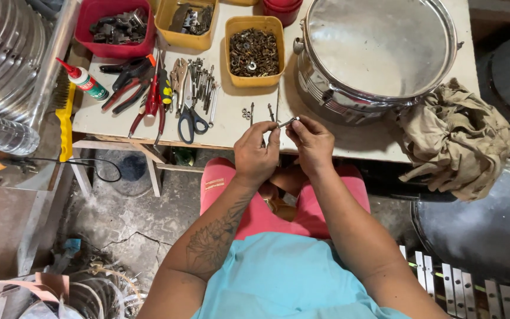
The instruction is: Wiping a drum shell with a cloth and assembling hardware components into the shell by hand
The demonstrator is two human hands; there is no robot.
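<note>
While both hands [284,147] pinch one bolt [288,122]

**A cluttered workshop corner in even daylight**

A pale, worn table [379,147] fills the view from ten to two o'clock, its wooden frame and legs showing beneath the near edge. Below it, at seven to eight o'clock, lies a cracked grey concrete floor [131,221], dusty and stained. Ribbed metal sheeting [4,47] curves in at ten o'clock. At four o'clock a large dark metal basin [485,230] sits by a row of pale metal bars [461,283]. The light is soft, without hard shadows.
</note>
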